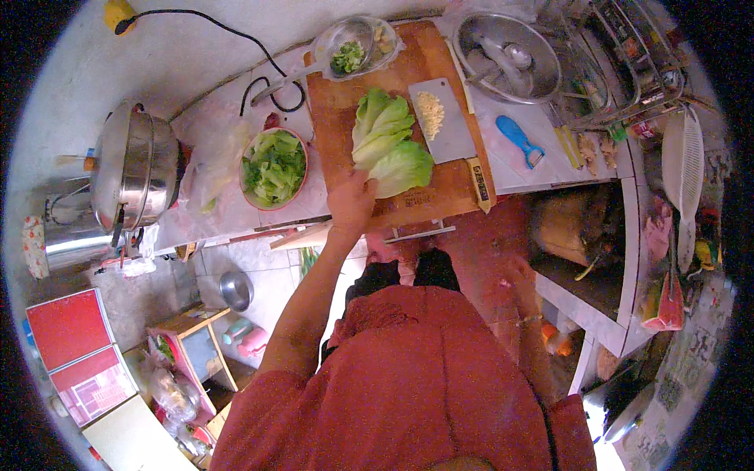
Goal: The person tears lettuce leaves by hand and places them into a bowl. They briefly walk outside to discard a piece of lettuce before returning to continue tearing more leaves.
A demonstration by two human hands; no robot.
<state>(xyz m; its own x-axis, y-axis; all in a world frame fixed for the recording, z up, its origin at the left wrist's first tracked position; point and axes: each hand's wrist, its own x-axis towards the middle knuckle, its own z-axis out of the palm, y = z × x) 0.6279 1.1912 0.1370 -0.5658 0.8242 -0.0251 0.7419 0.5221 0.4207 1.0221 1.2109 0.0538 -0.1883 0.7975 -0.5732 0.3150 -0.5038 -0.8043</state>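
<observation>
My left hand (351, 200) is at the near left of the wooden cutting board (336, 126), its fingers closed around the base of some green lettuce leaves (386, 141). The leaves fan out over the board, away from me. Beside them a cleaver (459, 132) lies flat, its wooden handle towards me. Chopped garlic (430, 116) is heaped on its blade. Low at my right side, my right hand (519, 282) hangs away from the counter; it is blurred, and nothing shows clearly in it.
Left of the board sit a bowl of cut greens (274, 169) and a steamer pot (138, 171). A strainer with chopped greens (349, 56) rests at the board's far edge. To the right are a metal basin (508, 56) and a blue peeler (519, 140). A black cord (235, 29) crosses the back.
</observation>
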